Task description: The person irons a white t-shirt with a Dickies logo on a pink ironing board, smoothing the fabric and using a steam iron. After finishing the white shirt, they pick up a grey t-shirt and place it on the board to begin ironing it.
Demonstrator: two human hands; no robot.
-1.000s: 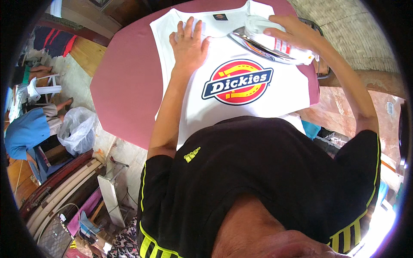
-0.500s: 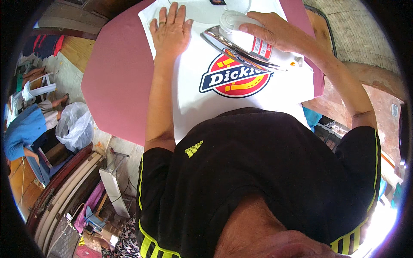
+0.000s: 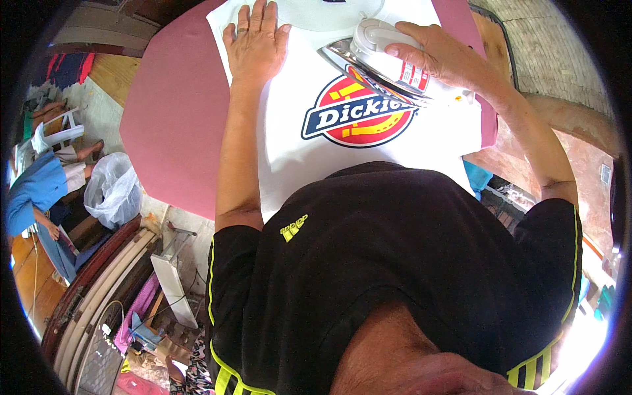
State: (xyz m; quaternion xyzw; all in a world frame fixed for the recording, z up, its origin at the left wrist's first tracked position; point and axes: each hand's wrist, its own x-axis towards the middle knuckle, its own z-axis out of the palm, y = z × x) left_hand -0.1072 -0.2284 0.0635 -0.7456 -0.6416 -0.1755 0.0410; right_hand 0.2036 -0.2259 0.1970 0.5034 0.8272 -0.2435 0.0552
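I am pressing my left hand flat on the white T-shirt, fingers spread and released, gripping nothing; a ring is showing on one finger. The shirt is lying under my palm and running out to the right of it, over a dusky pink ironing surface that is showing bare to the left of this hand. Just right of my left hand, the shirt's round red, yellow and blue print is sitting below and between both hands. Further right, my right hand is wrapping around the handle of a white iron, grasping it, with the shiny soleplate tilting on the shirt at the print's upper edge.
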